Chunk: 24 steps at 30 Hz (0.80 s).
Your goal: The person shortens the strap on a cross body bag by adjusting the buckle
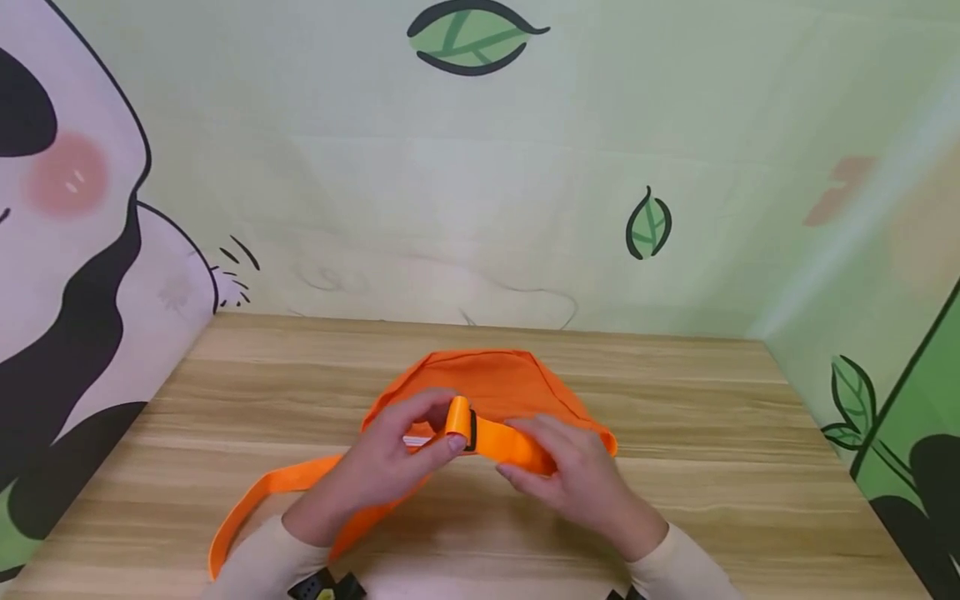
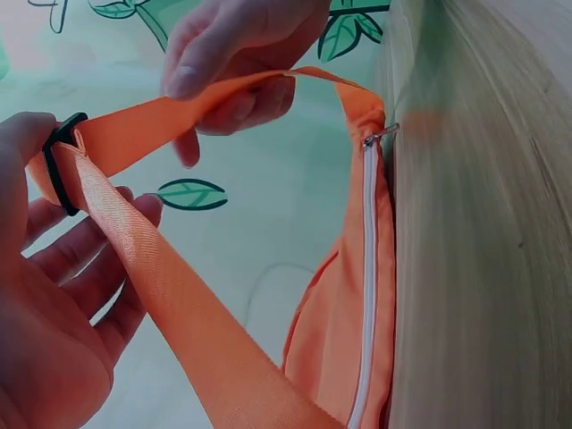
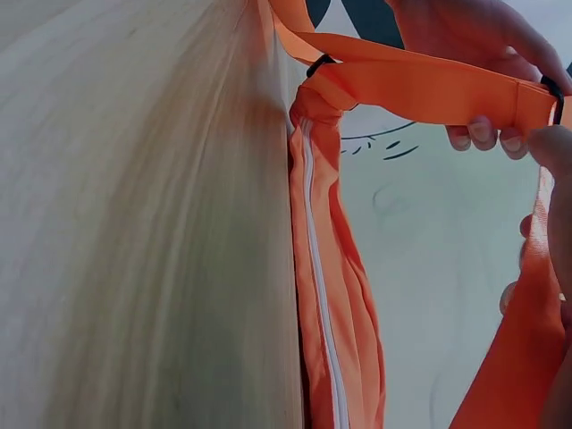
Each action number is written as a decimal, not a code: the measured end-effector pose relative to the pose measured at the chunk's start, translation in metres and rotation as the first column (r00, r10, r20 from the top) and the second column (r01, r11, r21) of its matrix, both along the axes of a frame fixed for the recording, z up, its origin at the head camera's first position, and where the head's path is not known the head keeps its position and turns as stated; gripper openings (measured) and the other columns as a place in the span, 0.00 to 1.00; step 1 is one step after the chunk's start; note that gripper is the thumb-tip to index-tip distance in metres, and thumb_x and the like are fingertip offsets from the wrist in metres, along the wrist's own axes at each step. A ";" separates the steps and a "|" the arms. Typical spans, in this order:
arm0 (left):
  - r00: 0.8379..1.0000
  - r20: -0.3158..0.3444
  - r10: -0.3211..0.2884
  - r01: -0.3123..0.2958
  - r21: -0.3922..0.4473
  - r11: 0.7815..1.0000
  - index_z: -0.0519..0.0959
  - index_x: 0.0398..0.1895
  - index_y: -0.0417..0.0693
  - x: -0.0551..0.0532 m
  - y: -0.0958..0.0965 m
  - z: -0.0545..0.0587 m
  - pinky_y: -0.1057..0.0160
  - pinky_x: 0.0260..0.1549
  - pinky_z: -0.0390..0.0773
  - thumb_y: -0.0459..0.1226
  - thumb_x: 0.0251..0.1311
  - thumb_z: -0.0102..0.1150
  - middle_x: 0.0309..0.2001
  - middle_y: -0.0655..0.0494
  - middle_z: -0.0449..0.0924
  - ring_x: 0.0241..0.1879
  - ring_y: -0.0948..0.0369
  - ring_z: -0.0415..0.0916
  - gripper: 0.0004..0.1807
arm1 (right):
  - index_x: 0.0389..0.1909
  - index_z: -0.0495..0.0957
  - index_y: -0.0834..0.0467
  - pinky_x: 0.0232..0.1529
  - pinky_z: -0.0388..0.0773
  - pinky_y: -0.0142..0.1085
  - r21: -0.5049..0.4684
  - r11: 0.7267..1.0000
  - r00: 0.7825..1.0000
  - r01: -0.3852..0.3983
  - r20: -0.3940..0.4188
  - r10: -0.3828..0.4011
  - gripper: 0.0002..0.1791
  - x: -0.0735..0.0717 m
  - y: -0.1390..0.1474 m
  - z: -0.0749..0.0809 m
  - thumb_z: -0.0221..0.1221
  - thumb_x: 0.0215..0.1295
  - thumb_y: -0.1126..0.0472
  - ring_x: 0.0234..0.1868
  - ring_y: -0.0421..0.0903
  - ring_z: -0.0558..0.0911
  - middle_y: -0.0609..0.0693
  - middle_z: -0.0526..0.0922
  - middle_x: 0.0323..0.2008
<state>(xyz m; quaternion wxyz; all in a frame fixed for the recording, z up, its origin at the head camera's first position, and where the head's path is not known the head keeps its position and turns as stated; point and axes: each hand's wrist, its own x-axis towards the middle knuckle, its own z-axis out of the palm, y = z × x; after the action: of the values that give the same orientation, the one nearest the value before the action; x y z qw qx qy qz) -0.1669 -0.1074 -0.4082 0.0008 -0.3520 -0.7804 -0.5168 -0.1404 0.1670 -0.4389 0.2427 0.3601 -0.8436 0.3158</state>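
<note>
An orange waist bag [image 1: 487, 379] lies on the table, its white zipper [image 2: 368, 277] running along the near side. My left hand [image 1: 378, 462] pinches the bag's orange strap [image 1: 513, 446] at a black slider buckle [image 2: 61, 170], where the webbing makes a small loop. To the right of the buckle, my right hand [image 1: 581, 471] holds the strap between thumb and fingers. Both hands are raised in front of the bag. In the left wrist view, the strap runs from the right hand to the bag's end beside the metal zipper pull [image 2: 380, 136].
The wooden table [image 1: 712, 433] meets a pale green printed wall [image 1: 337, 167] at its back edge. More strap [image 1: 240, 508] curves over the table at left, partly behind the left forearm. Wrist camera mounts [image 1: 326, 586] show at the bottom edge.
</note>
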 end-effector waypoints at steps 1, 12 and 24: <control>1.000 0.004 -0.001 0.001 -0.007 1.000 0.80 0.61 0.54 0.000 0.000 0.001 0.55 0.53 0.82 0.38 0.73 0.68 0.42 0.64 0.85 0.43 0.62 0.80 0.16 | 0.59 0.84 0.58 0.33 0.76 0.22 -0.002 1.000 1.000 -0.006 -0.011 0.006 0.24 0.000 0.000 0.000 0.74 0.68 0.51 0.33 0.38 0.80 0.48 0.90 0.45; 0.996 0.028 -0.080 0.081 -0.045 0.996 0.81 0.57 0.49 0.000 0.005 -0.002 0.60 0.48 0.90 0.38 0.66 0.75 0.47 0.59 0.86 0.47 0.64 0.81 0.19 | 0.58 0.84 0.57 0.31 0.73 0.21 -0.031 0.999 0.998 -0.042 0.053 0.044 0.22 0.000 -0.010 0.003 0.70 0.73 0.48 0.31 0.35 0.74 0.45 0.83 0.38; 0.991 -0.068 -0.114 0.103 -0.147 0.984 0.81 0.54 0.50 -0.002 0.006 -0.002 0.62 0.51 0.88 0.41 0.59 0.78 0.47 0.61 0.86 0.48 0.64 0.83 0.22 | 0.60 0.83 0.59 0.35 0.79 0.23 -0.105 0.987 0.991 -0.125 0.032 0.129 0.26 -0.007 -0.016 -0.001 0.76 0.66 0.51 0.35 0.40 0.79 0.49 0.85 0.42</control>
<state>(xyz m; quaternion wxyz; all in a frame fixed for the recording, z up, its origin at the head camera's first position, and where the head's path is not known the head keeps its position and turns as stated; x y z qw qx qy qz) -0.1692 -0.1014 -0.4103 -0.0226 -0.4126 -0.7945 -0.4450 -0.1478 0.1506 -0.4399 0.2240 0.3938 -0.8062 0.3806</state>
